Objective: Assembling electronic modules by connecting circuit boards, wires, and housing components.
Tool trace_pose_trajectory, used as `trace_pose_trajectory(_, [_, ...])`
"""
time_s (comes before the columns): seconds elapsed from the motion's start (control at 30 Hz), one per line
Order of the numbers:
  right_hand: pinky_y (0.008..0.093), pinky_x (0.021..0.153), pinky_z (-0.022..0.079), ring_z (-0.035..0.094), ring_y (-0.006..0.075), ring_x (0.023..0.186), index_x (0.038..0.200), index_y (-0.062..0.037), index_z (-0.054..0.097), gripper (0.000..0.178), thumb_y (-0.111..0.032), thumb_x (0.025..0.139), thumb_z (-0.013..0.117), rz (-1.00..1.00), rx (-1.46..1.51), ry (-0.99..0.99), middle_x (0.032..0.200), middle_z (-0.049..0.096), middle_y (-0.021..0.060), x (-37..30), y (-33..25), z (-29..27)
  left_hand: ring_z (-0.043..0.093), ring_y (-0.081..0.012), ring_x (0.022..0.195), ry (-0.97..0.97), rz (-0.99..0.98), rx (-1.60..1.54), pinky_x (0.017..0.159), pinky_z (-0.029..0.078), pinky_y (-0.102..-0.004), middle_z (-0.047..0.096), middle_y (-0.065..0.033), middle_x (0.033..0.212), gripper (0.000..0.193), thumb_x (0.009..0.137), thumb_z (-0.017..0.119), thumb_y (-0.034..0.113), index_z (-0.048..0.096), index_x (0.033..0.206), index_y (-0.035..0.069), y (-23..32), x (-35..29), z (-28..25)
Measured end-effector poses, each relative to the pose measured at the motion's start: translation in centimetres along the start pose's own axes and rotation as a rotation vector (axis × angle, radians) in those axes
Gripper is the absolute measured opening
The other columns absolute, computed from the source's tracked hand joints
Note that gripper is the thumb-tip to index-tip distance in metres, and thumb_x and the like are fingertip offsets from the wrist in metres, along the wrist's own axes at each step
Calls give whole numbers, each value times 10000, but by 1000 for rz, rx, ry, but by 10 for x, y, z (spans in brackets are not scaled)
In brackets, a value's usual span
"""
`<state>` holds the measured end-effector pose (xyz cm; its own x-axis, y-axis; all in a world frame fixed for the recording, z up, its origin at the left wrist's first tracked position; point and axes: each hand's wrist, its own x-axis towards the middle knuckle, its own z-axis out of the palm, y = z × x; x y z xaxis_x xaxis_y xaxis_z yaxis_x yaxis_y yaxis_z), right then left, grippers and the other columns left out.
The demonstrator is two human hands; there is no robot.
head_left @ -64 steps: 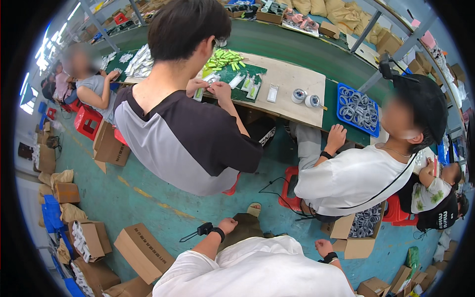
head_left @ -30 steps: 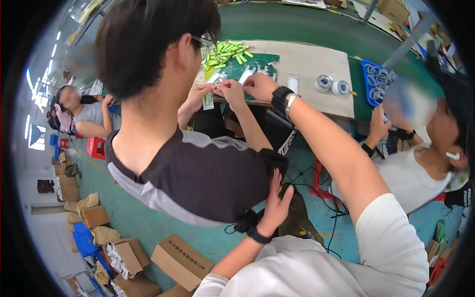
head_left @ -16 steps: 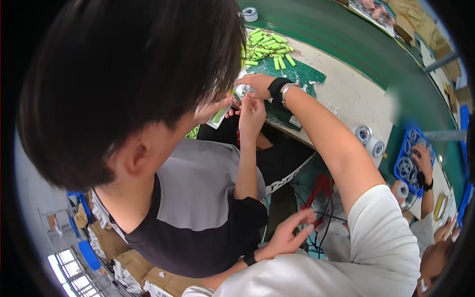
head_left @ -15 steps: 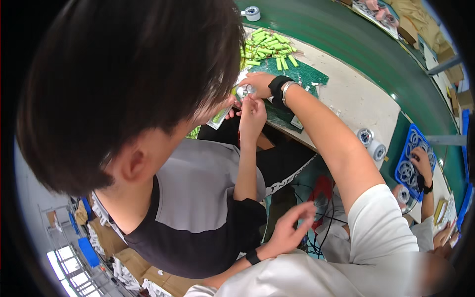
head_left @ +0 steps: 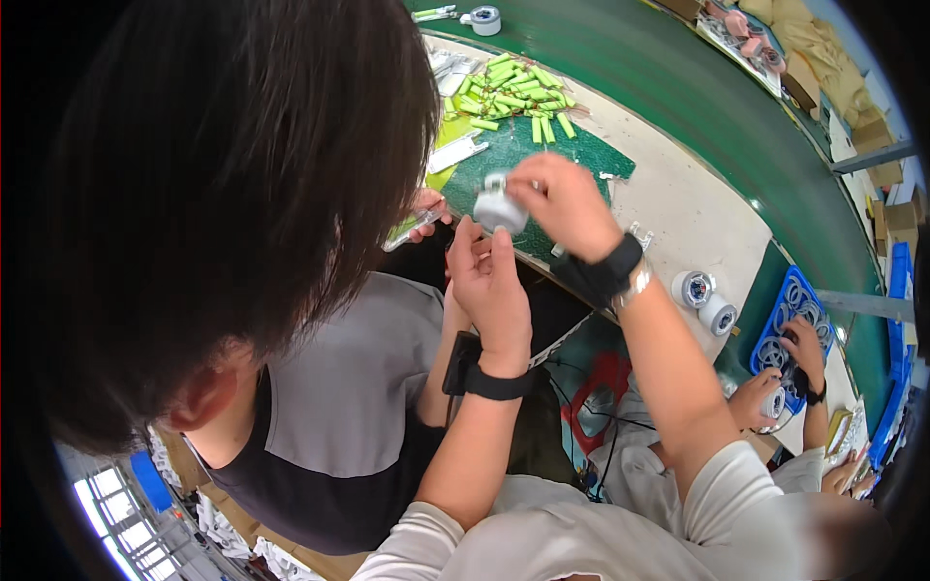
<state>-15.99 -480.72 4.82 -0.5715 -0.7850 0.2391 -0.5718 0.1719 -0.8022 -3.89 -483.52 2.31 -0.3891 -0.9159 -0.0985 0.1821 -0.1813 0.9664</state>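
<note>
Over the green mat (head_left: 581,172), my right hand (head_left: 567,198) pinches the upper side of a white round housing (head_left: 501,210), which is smeared by motion. Just below it is my left hand (head_left: 491,290), with thumb and forefinger apart and the thumb tip at the housing's lower edge; I cannot tell whether they touch. Both my wrists wear black bands. To the left, a co-worker's hand (head_left: 426,215) holds a clear, slim casing (head_left: 411,230) with something green inside. The co-worker's head hides part of the bench.
Green battery cells (head_left: 513,89) lie heaped on the bench, near a white handle-shaped part (head_left: 457,152). Two more round housings (head_left: 693,289) stand at the bench's near edge. Further right, another person's hands work by a blue basket (head_left: 759,353) of grey rings. Cables (head_left: 605,414) hang below.
My right hand has drawn the housing away from the co-worker's hands. My left hand has risen from low down to just beneath it. The co-worker's nearer hand has dropped out of sight.
</note>
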Motion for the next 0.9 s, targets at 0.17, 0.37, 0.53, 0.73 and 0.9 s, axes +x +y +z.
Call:
trace_pose_trajectory(0.17, [363,687,431,528,311,781,815,-23,599,127,-120,739,567,42,-49,-89,808,537,142,-58,-33,-8,499,-79,784,-150,-14,147,657,406,-193,531,-45,934,235,845,514,108,512,1027,-41,17,-13,-22])
trace_pose_trajectory(0.37, [233,646,447,548,98,702,943,16,584,202,-72,761,587,204,131,12,744,586,58,-55,-6,-17,486,-68,579,-191,-96,117,485,365,-176,567,-58,745,161,872,478,147,502,898,-10,43,-48,-57])
trace_pose_trajectory(0.53, [218,636,446,547,61,742,939,30,582,185,-31,764,584,381,690,-186,758,573,29,-36,19,83,531,-134,622,-219,-352,-60,575,443,-250,572,-100,773,160,866,490,155,485,831,-1,51,-73,-91])
trace_pose_trajectory(0.73, [215,662,460,556,92,785,972,12,591,211,-7,762,584,184,605,-110,904,540,59,-48,25,111,562,-183,623,-310,-614,-144,607,472,-281,577,-128,752,211,834,546,199,509,814,-7,62,-88,-129])
trace_pose_trajectory(0.9, [227,671,471,572,121,774,944,34,590,178,-9,773,569,215,816,-153,894,558,71,-42,40,122,586,-173,690,-346,-620,-137,664,491,-272,586,-126,808,184,846,524,160,533,835,-24,58,-91,-135])
